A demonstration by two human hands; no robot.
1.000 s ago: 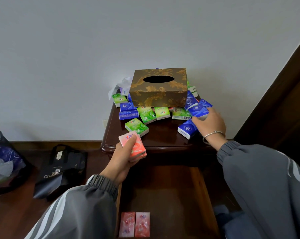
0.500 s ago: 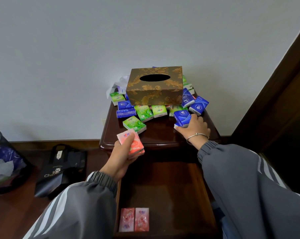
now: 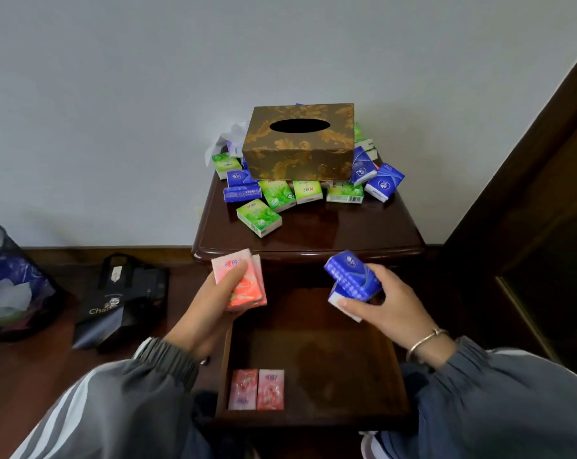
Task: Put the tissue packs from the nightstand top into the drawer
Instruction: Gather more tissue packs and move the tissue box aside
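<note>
Two packs (image 3: pixel 256 389) in drawer (image 3: pixel 313 356), front-left.

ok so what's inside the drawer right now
Two pink tissue packs lie side by side in the drawer's near left corner. Its back end is hidden under the nightstand top, behind the left hand gripping pink packs and the right hand gripping blue packs.

The left hand (image 3: pixel 210 303) grips two pink plastic-wrapped tissue packs (image 3: pixel 244 283) just off the front edge of the dark glossy wooden nightstand (image 3: pixel 346 233). The right hand (image 3: pixel 389 306) holds two blue tissue packs (image 3: pixel 353 276) above the open wooden drawer (image 3: pixel 330 352). Two more pink packs (image 3: pixel 257 389) lie side by side in the drawer's near left corner. Loose green and blue packs (image 3: pixel 259 217) crowd the nightstand's back edge around a brown-and-gold patterned tissue box (image 3: pixel 300 154).
</note>
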